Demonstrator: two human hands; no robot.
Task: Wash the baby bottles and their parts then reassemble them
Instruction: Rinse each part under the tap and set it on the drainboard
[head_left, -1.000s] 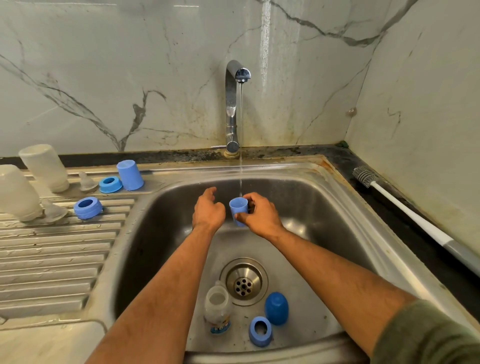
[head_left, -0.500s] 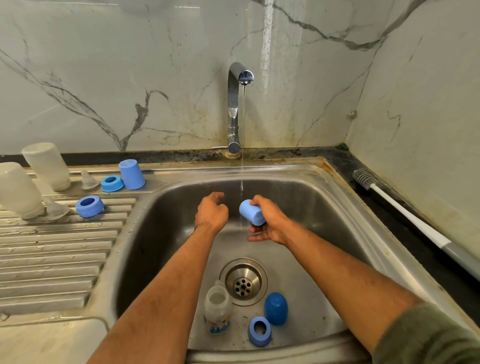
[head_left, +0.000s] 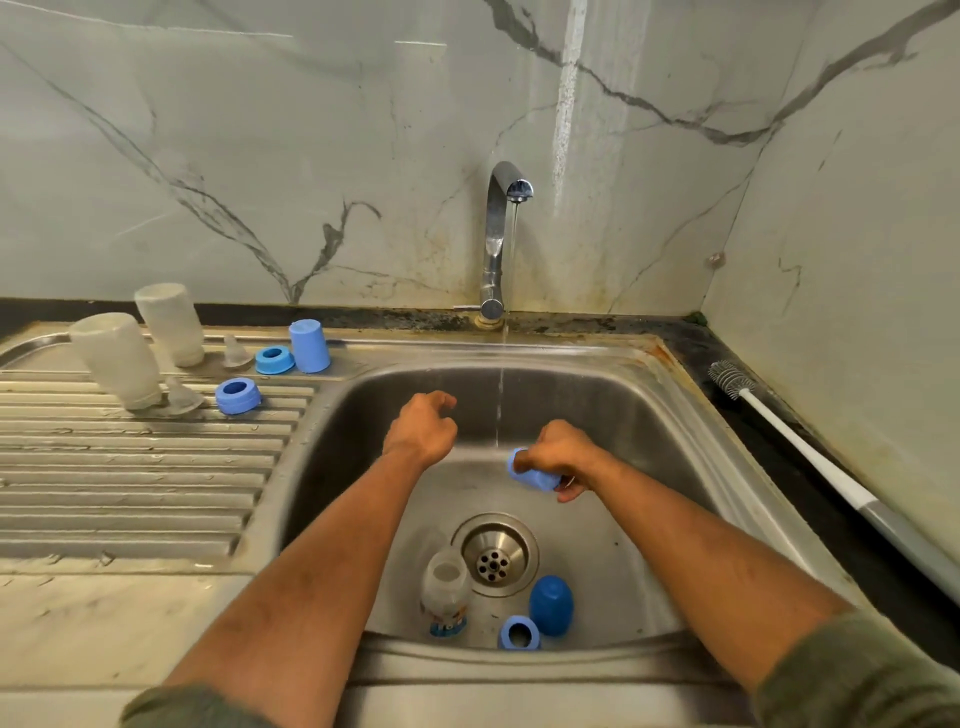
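Over the sink basin (head_left: 649, 415), just right of the falling tap water, the right hand (head_left: 563, 454) was clenched round a tipped light-blue cap (head_left: 530, 475), probably light, stiff, wet and slippery, best gripped round its wall, while the left hand (head_left: 421, 428) hung loosely curled, grasping nothing

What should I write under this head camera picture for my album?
Right hand holds a blue cap beside the running tap.

Two translucent plastic bottles (head_left: 136, 349) stand on the ribbed steel drainboard (head_left: 130, 467), left of the steel sink basin (head_left: 649, 415); a white-handled bottle brush (head_left: 795, 447) lies right.
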